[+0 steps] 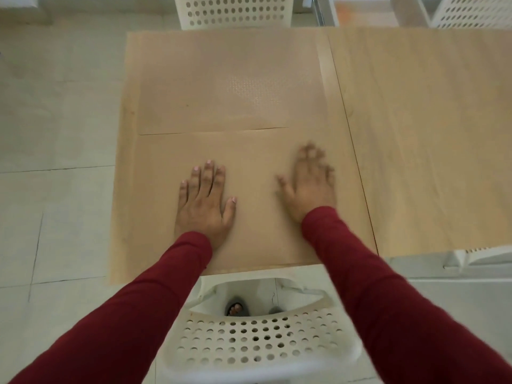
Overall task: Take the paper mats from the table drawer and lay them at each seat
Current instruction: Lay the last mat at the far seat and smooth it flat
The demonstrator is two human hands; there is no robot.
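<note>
Two brown paper mats lie flat on the wooden table [421,139]. The near mat [255,234] covers the seat side closest to me; the far mat [227,79] lies beyond it, their edges meeting across the middle. My left hand [205,203] rests palm down on the near mat, fingers spread. My right hand [310,184] is also flat on that mat, to the right, and is blurred. Neither hand holds anything. Both sleeves are dark red. No drawer is visible.
A white perforated plastic chair [249,342] stands right below me at the table's near edge. Another white chair [235,11] stands at the far side, and a third [471,12] at the top right. Pale floor tiles [55,134] lie to the left.
</note>
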